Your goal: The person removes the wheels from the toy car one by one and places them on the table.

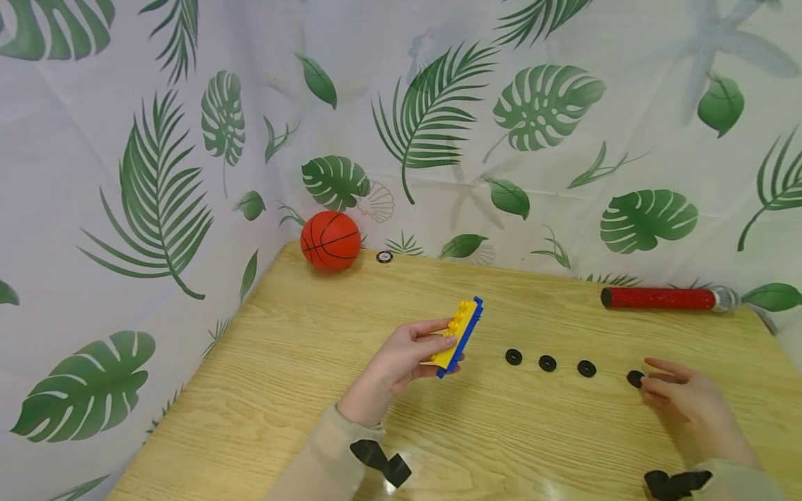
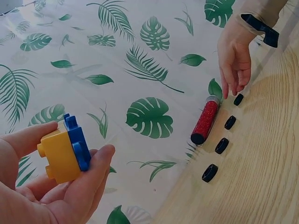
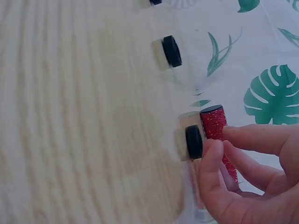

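Observation:
My left hand (image 1: 407, 355) holds a yellow-and-blue toy building block piece (image 1: 460, 335) above the table, thumb on the yellow studded part and fingers behind the blue strip. Close up in the left wrist view, the block piece (image 2: 63, 154) is gripped between thumb and fingers. Over the right side of the table, my right hand (image 1: 692, 400) has its fingertips right at a small black wheel (image 1: 635, 378), fingers loosely bent. The right wrist view shows the thumb beside that wheel (image 3: 194, 142). Three more black wheels, including the nearest to the block piece (image 1: 514, 357), lie in a row leftward.
A red glittery tube with a silver end (image 1: 664, 299) lies at the back right. At the back left corner sits a small orange basketball (image 1: 331, 241), with a round black-and-white disc (image 1: 384, 257) beside it. Leaf-print cloth (image 1: 438, 104) walls the wooden table (image 1: 282, 334) behind and left.

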`<state>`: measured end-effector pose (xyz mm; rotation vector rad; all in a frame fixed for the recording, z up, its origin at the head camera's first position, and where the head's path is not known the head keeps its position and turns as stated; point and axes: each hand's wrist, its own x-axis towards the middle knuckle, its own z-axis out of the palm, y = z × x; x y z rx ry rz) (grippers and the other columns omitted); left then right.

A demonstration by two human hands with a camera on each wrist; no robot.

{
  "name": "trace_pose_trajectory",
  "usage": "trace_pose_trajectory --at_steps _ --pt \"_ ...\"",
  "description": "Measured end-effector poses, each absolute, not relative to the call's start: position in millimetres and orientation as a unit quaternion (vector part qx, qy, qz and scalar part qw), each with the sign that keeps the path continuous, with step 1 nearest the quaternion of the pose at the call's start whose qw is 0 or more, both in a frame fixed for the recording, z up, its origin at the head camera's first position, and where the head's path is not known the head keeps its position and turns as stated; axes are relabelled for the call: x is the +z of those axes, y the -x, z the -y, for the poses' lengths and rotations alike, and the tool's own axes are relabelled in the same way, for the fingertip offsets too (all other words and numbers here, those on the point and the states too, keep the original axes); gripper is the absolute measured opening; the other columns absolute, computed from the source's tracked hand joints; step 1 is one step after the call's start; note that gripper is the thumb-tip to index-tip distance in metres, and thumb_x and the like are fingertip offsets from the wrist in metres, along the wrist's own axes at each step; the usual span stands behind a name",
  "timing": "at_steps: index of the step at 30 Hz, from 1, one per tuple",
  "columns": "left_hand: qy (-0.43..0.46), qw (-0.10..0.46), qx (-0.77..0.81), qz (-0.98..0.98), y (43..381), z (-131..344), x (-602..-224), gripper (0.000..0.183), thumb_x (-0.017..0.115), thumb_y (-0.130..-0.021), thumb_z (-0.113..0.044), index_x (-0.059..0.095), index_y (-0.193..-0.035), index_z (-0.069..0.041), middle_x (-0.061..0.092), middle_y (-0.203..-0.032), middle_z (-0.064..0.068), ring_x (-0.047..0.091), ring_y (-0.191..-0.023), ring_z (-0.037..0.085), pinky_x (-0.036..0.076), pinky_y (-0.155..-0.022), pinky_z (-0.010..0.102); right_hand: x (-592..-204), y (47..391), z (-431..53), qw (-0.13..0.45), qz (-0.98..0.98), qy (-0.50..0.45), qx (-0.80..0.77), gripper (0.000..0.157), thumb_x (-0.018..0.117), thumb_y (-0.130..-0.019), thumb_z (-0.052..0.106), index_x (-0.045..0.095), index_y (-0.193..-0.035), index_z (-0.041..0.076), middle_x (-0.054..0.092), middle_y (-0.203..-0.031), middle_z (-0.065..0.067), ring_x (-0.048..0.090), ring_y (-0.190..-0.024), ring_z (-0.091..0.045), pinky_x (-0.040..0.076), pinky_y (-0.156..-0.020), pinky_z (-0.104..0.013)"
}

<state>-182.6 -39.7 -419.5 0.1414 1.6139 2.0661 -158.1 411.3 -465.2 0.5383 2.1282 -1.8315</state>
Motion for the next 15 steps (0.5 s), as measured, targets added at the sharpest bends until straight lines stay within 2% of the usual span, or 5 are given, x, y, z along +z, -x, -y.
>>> trace_pose_trajectory --at_steps 1,3,7,10,15 --pt "-0.052 0.255 0.761 -0.594 182.6 39.8 -419.6 0.046 0.064 -0.097 -0.014 0.054 -0.141 -0.008 0.068 -0.113 0.017 0.072 -0.085 0.019 0.062 -0.075 0.032 -463.8 157.4 -411.7 0.141 -0.738 -0.184 -0.634 0.055 0.060 -0.096 0.004 0.038 -0.147 -0.004 0.064 -0.083 0.017 0.067 -0.076 -0.005 0.059 -0.072 -0.022" --pt "-0.054 0.254 0.761 -0.595 182.8 39.9 -419.8 0.046 0.064 -0.097 -0.014 0.054 -0.141 -0.007 0.068 -0.114 0.018 0.072 -0.085 0.019 0.062 -0.076 0.032 -460.5 155.9 -411.7 0.138 -0.738 -0.178 -0.636 0.061 0.058 -0.098 0.006 0.028 -0.150 -0.006 0.063 -0.084 0.018 0.067 -0.076 -0.006 0.059 -0.072 -0.022" --pt "-0.051 0.256 0.762 -0.593 183.4 39.8 -420.0 0.046 0.065 -0.097 -0.013 0.055 -0.141 -0.008 0.068 -0.113 0.017 0.072 -0.085 0.018 0.062 -0.074 0.031 -456.8 152.7 -409.0 0.118 -0.721 -0.175 -0.660 0.049 0.061 -0.097 0.011 0.043 -0.141 0.023 0.063 -0.086 0.023 0.067 -0.078 -0.004 0.059 -0.073 -0.022" --pt "-0.048 0.256 0.759 -0.596 183.6 40.0 -420.1 0.045 0.065 -0.096 -0.014 0.055 -0.140 -0.008 0.069 -0.112 0.016 0.073 -0.086 0.019 0.062 -0.071 0.028 -455.3 151.2 -404.7 0.104 -0.702 -0.153 -0.688 0.047 0.065 -0.096 0.015 0.045 -0.134 0.034 0.063 -0.090 0.026 0.066 -0.082 0.001 0.058 -0.074 -0.020" --pt "-0.051 0.255 0.751 -0.607 183.2 40.9 -420.3 0.047 0.065 -0.096 -0.017 0.055 -0.141 -0.009 0.069 -0.114 0.016 0.073 -0.088 0.019 0.060 -0.068 0.024 -451.4 150.2 -394.9 0.095 -0.654 -0.094 -0.745 0.060 0.059 -0.100 0.015 0.032 -0.151 0.031 0.066 -0.101 0.025 0.068 -0.090 0.003 0.058 -0.076 -0.018"
